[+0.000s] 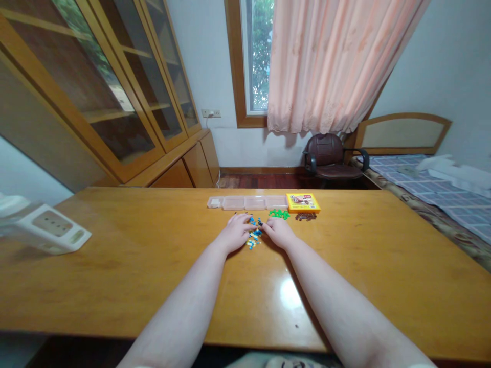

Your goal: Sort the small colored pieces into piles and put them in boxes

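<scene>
Small blue and yellow pieces (254, 235) lie in a loose pile on the wooden table, between my two hands. My left hand (236, 232) rests at the pile's left edge with its fingers apart, and I see nothing held in it. On the other side, my right hand (282, 232) stretches its thumb toward the blue pieces; its other fingers are partly hidden behind the hand. Just beyond that hand sits a heap of green pieces (279, 213). Brown pieces (306, 217) form another heap farther right, in front of a yellow box (303, 203) with a printed label.
A clear plastic tray with compartments (255, 203) stands left of the box, near the far edge of the table (153, 276). A white appliance (57, 227) is at the left. A dark speck lies near the front edge. Beyond are a chair (326, 153), bed and glass-door cabinet.
</scene>
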A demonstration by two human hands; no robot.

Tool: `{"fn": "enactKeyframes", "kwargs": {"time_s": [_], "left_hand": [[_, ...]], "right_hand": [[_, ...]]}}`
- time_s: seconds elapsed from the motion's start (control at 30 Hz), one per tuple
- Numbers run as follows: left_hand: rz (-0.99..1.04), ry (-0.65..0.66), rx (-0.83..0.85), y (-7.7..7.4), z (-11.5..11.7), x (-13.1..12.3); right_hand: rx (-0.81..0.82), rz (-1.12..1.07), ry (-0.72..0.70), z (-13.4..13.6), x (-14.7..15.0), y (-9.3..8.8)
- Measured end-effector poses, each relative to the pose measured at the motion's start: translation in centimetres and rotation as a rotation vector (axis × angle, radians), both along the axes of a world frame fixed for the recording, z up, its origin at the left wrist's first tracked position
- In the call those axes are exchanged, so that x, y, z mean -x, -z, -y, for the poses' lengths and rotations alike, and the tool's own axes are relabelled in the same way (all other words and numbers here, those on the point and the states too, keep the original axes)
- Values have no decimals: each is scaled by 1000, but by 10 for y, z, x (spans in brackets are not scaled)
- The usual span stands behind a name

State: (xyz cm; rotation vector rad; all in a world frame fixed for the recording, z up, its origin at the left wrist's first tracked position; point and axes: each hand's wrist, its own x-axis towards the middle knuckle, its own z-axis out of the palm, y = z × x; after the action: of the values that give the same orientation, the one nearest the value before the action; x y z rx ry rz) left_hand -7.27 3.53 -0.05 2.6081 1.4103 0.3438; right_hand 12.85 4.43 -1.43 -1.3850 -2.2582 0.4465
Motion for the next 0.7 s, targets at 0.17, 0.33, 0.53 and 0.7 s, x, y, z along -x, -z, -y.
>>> {"fn": "enactKeyframes", "kwargs": {"time_s": [0.17, 0.33, 0.53, 0.7], "left_hand": [[-15, 31, 46, 0, 1, -2], [-34, -24, 8, -3, 1, 0], [-86, -169, -75, -11, 1, 7], [-23, -119, -99, -14, 5, 2]], "right_hand": [[4, -65, 138, -4, -4, 2], [4, -52, 188, -5, -5, 2], [-31, 21, 193, -1, -4, -4], [-44, 10, 192, -3, -6, -3]]}}
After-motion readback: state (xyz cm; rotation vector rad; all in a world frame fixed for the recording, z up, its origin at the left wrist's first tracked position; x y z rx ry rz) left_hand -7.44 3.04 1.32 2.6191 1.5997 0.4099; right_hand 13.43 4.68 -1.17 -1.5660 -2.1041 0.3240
